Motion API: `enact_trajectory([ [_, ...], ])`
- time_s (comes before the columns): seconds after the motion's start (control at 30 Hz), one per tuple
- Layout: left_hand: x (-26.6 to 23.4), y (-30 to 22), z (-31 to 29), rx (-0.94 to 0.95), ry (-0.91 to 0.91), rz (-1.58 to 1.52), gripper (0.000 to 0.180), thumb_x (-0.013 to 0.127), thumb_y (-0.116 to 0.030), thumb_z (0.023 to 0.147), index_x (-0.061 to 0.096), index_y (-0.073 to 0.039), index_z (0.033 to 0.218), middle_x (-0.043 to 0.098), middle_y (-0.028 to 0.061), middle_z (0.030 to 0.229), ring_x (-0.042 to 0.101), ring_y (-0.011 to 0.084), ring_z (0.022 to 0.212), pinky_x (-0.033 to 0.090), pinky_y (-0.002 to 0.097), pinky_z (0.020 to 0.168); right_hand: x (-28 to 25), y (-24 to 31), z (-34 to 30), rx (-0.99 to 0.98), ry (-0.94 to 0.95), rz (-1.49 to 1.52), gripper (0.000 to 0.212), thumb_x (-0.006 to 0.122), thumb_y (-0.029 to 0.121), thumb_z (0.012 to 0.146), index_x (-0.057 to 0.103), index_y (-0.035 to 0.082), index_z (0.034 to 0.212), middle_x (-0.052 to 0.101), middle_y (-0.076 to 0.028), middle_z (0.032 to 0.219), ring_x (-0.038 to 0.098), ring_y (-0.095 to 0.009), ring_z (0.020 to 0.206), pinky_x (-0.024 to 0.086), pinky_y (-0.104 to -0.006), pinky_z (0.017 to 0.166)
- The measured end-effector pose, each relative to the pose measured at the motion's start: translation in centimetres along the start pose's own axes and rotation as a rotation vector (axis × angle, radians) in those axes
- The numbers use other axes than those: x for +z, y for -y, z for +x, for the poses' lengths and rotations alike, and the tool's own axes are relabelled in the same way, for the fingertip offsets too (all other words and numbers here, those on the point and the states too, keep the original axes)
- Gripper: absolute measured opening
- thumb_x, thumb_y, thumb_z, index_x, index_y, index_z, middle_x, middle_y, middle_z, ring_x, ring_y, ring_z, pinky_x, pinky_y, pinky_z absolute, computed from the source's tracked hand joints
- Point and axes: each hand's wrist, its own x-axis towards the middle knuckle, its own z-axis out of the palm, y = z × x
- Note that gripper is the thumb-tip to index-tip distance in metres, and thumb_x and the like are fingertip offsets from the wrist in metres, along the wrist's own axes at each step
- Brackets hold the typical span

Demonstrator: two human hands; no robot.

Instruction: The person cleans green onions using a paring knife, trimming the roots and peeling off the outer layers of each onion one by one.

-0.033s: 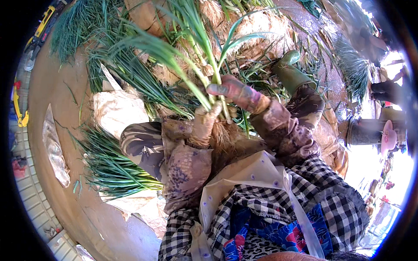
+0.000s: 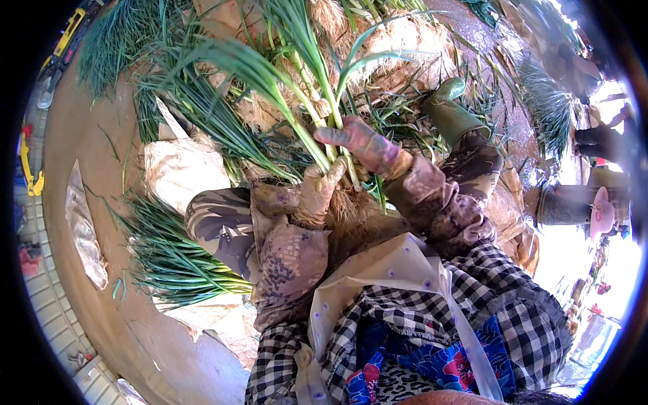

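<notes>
Several green onions (image 2: 302, 128) stand fanned out in front of me, leaves pointing away and stringy roots (image 2: 344, 205) toward my lap. My left hand (image 2: 317, 192), in a dirty pale glove, is closed round the stalks just above the roots. From the right, my right hand (image 2: 368, 145), in a stained pinkish glove with grey fingertips, grips the same stalks higher up. One of its digits lies across them; the other fingers are partly hidden behind. Brown loose skin clings to one stalk just above that hand.
A bundle of green onions (image 2: 185, 260) lies left of my knee, and more heaps (image 2: 121, 50) lie beyond. Pale sacking (image 2: 185, 169) covers part of the ground. My green boot (image 2: 452, 111) is at the upper right. A pink hat (image 2: 603, 212) shows at the far right.
My right hand has shifted slightly on the stalks, its outstretched digit moving a little left. The onion leaves have swayed a little. My left hand has barely moved.
</notes>
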Motion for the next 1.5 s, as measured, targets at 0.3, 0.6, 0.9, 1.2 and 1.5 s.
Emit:
enact_trajectory([
  [0.3,-0.8,0.4,1.2,0.122,-0.126,-0.083,0.017,0.054,-0.016,0.078,0.057,-0.001,0.087,0.056,0.0037,0.067,0.051,0.0099,0.058,0.043,0.0200,0.055,-0.8,-0.2,0.2,-0.320,-0.388,0.418,0.024,0.060,0.022,0.074,0.055,-0.002,0.076,0.057,-0.005,0.070,0.051,-0.012,0.062,0.042,-0.0255,0.061],
  [0.6,0.6,0.8,1.4,-0.049,-0.253,-0.446,0.013,0.059,-0.009,0.073,0.055,0.002,0.078,0.055,0.0049,0.062,0.052,0.0121,0.051,0.045,0.0234,0.044,0.8,-1.6,0.1,-0.224,-0.330,0.224,0.027,0.057,0.022,0.076,0.054,-0.003,0.084,0.059,-0.013,0.079,0.056,-0.019,0.073,0.046,-0.0298,0.069],
  [0.9,-5.0,0.7,1.9,0.182,-0.214,-0.598,0.027,0.051,-0.020,0.080,0.051,0.002,0.096,0.049,0.0004,0.057,0.045,0.0072,0.046,0.041,0.0213,0.042,-8.9,4.6,-3.4,-0.412,-0.444,0.314,0.031,0.053,0.036,0.076,0.049,0.005,0.076,0.058,-0.011,0.073,0.036,-0.007,0.038,0.036,-0.0175,0.037],
  [1.2,-0.3,-0.7,1.4,0.072,0.150,-0.636,0.022,0.051,-0.011,0.079,0.050,0.002,0.097,0.054,0.0088,0.068,0.055,0.0202,0.064,0.049,0.0297,0.052,-2.1,2.7,-1.4,-0.107,-0.201,0.123,0.038,0.064,0.017,0.069,0.052,-0.001,0.100,0.055,-0.002,0.062,0.035,-0.004,0.037,0.025,-0.0174,0.032],
  [1.5,-1.0,2.2,1.8,0.082,0.026,-0.316,0.018,0.055,-0.008,0.077,0.049,0.002,0.092,0.056,0.0098,0.074,0.055,0.0169,0.063,0.049,0.0267,0.052,-1.0,-0.1,1.2,-0.238,-0.289,-0.839,0.035,0.069,0.026,0.062,0.057,0.002,0.084,0.055,-0.008,0.057,0.050,-0.014,0.046,0.041,-0.0290,0.046],
])
